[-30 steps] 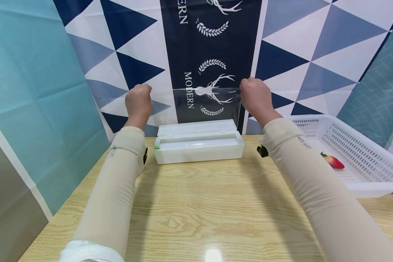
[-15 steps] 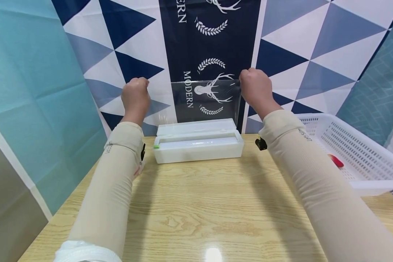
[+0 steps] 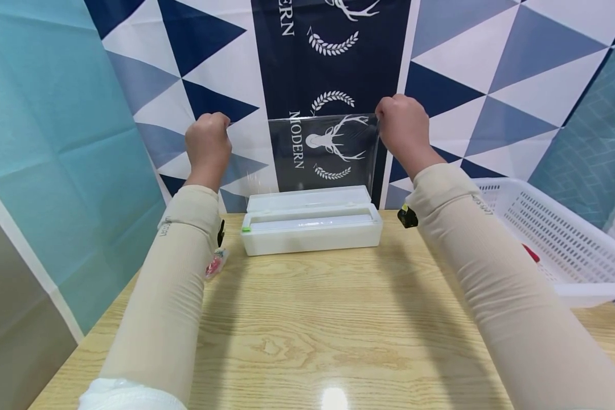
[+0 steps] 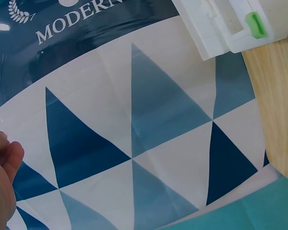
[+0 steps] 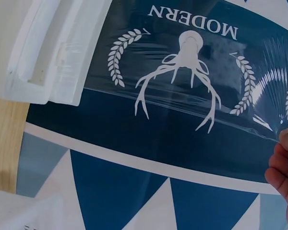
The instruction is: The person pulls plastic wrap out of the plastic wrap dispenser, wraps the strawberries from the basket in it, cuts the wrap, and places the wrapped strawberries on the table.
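A sheet of clear cling film rises, stretched, from the white dispenser box at the back of the table. My left hand, fingers curled, pinches the film's upper left corner. At the upper right corner my right hand pinches it too, with thumb and fingers gathering the film into creases in the right wrist view. The box's lid is tipped back, showing the white roll inside. A green slider sits at the box's left end.
To the right stands a white perforated basket, with a red item mostly hidden behind my sleeve. A small red item in clear wrapping lies beside my left forearm. A patterned cloth hangs behind the table.
Both hands have risen, drawing the film higher out of the box. My left arm has shifted slightly left, uncovering the wrapped red item; my right sleeve covers more of the basket's red item.
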`<state>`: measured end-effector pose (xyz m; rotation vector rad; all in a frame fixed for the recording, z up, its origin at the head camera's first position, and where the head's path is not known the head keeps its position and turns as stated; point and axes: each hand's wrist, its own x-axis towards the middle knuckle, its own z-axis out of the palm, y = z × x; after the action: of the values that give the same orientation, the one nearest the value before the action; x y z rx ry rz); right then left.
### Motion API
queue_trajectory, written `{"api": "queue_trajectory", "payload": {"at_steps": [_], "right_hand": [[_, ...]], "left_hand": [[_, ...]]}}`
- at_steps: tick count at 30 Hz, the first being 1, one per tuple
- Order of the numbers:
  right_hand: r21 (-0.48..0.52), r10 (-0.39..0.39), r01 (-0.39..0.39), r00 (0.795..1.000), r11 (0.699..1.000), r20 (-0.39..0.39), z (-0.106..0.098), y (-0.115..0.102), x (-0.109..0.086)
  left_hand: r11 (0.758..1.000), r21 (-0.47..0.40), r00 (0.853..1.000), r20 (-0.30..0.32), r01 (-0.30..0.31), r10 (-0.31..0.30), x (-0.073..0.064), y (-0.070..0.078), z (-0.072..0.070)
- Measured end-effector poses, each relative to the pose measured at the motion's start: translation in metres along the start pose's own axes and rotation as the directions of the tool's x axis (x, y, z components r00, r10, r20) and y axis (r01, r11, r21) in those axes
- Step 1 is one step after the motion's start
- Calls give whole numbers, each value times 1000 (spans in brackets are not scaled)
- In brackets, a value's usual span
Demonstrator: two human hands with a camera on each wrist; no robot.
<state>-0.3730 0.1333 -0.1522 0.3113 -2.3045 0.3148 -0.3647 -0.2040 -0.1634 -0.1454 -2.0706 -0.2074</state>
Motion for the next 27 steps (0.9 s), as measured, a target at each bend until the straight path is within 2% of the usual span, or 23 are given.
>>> {"api": "queue_trajectory", "payload": {"at_steps": [6, 13, 27], "right_hand": [[-7, -11, 11, 1000, 1000, -19, -5, 0, 2], [-20, -24, 24, 999, 1000, -28, -12, -1, 5], [-49, -20, 19, 1000, 999, -17, -25, -4, 14]], "left_hand": [[1000, 6, 1000, 10, 2, -2, 2, 2, -3], [1000, 22, 1000, -9, -3, 3, 6, 4, -7], [999, 22, 999, -39, 25, -24, 15, 9, -19]]}}
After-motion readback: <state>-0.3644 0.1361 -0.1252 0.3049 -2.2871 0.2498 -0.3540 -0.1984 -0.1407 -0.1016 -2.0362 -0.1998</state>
